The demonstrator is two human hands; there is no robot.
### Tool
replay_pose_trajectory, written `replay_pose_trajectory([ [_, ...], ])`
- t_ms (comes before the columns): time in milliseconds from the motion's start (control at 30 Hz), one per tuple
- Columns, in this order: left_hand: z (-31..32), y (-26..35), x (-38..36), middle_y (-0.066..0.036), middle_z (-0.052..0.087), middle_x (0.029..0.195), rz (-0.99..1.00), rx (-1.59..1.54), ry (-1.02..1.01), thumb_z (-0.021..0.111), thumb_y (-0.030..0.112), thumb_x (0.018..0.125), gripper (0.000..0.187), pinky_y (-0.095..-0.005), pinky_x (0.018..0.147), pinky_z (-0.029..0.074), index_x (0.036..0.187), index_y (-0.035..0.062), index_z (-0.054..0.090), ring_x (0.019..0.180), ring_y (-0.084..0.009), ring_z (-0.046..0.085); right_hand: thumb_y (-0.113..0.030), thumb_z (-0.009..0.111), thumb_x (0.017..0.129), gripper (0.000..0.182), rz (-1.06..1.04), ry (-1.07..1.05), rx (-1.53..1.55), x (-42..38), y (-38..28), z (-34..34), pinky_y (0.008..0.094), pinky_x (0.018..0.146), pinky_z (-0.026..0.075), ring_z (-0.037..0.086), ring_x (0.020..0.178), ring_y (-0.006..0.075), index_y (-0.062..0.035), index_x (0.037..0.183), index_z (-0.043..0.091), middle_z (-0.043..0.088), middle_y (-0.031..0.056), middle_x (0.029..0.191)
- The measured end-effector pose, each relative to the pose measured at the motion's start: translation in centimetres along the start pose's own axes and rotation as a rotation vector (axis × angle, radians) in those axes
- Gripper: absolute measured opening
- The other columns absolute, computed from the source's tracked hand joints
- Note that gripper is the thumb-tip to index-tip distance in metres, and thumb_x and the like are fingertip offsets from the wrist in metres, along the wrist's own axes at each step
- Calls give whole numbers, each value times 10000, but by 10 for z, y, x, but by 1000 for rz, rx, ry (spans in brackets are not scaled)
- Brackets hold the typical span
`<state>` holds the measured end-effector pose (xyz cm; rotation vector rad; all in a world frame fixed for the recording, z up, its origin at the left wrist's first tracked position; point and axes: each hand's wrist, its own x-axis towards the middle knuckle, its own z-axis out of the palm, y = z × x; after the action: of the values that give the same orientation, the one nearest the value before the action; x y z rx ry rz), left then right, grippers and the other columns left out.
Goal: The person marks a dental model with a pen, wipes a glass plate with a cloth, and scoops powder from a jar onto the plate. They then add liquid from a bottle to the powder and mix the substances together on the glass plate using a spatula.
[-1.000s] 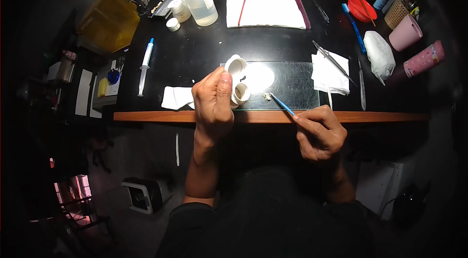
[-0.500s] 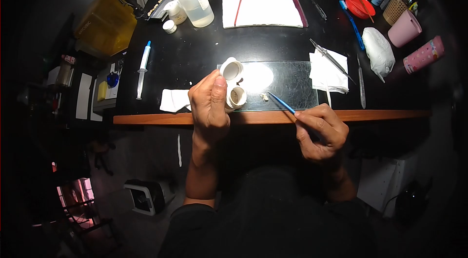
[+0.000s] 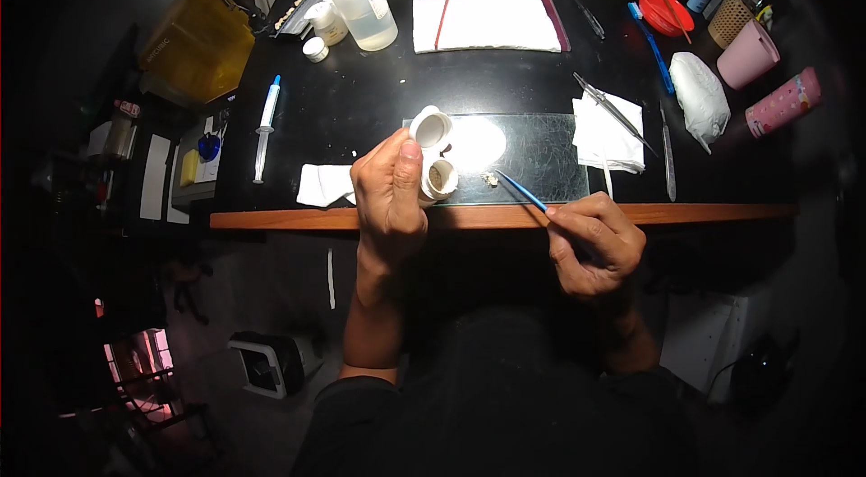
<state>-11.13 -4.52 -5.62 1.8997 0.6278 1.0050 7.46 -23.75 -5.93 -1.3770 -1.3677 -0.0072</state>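
Observation:
My left hand (image 3: pixel 391 184) is closed around a small white jar (image 3: pixel 439 179) whose flip lid (image 3: pixel 431 128) stands open. Beige material shows inside the jar's mouth. In a pinch, my right hand (image 3: pixel 597 243) holds a thin blue stick-like tool (image 3: pixel 523 192), perhaps a brush. Its dark tip is just right of a small pale crumbly heap (image 3: pixel 490 179). That heap lies on a glass plate (image 3: pixel 550 161) near the table's front edge. A bright reflection covers part of the plate.
Tweezers (image 3: pixel 613 109) lie on a white tissue (image 3: pixel 595 139) to the right, beside a metal spatula-like tool (image 3: pixel 668 152). A syringe (image 3: pixel 268 130) and a folded tissue (image 3: pixel 325 185) are at left. Farther back stand a clear bottle (image 3: pixel 365 13) and a maroon tray (image 3: pixel 564 26).
Little differs. The view has shifted very slightly, and both hands keep nearly the same place and grip, with the tool's tip still beside the pale heap.

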Motion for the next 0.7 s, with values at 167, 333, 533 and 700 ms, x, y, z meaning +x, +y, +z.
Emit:
replay_pose_trajectory([
  [167,0,-3,0,-120,726,879,25,-3,0,383,333,1147,552,-275,704,520,1095,-98,725,777,-142,675,94,783,862,207,-1,9,16,4,-2,-1,273,660,560,729,748,179,29,1058,788,753,125,881],
  [333,-2,-8,-4,-173,744,945,93,-110,9,368,361,1158,594,-314,738,564,1124,-121,714,817,-197,713,47,791,912,184,152,13,170,8,-9,-7,260,658,537,724,720,152,35,1094,769,763,129,841],
  [533,2,-1,-5,-203,751,997,62,-278,27,362,369,1163,599,-348,774,602,1222,-136,678,843,-234,735,5,771,967,167,321,98,476,18,-19,-6,232,741,599,779,804,152,25,1133,770,795,139,904],
  [700,-1,-8,-4,-204,752,997,46,-150,23,397,353,1151,568,-354,777,606,1212,-134,684,843,-236,735,-20,765,991,123,258,32,442,29,-23,-9,235,701,626,801,766,155,34,1102,762,810,141,871],
])
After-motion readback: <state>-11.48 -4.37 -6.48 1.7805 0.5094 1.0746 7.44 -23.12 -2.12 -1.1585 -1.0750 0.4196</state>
